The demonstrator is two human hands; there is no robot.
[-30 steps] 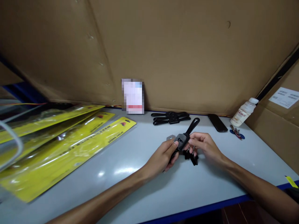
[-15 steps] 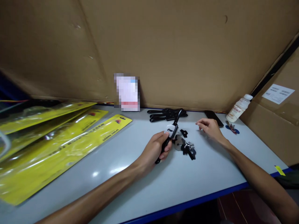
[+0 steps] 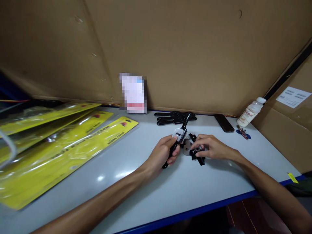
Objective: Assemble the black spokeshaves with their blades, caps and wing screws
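Slim black tool (image 3: pixel 179 136) in left hand (image 3: pixel 162 153)

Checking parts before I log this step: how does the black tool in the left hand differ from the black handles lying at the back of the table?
The tool in the left hand is a single black tool, lifted off the table and tilted, with a pale metal plate on it. The black handles lie flat in a stack near the cardboard wall, untouched, with no plate visible. Both look black, slim and long.
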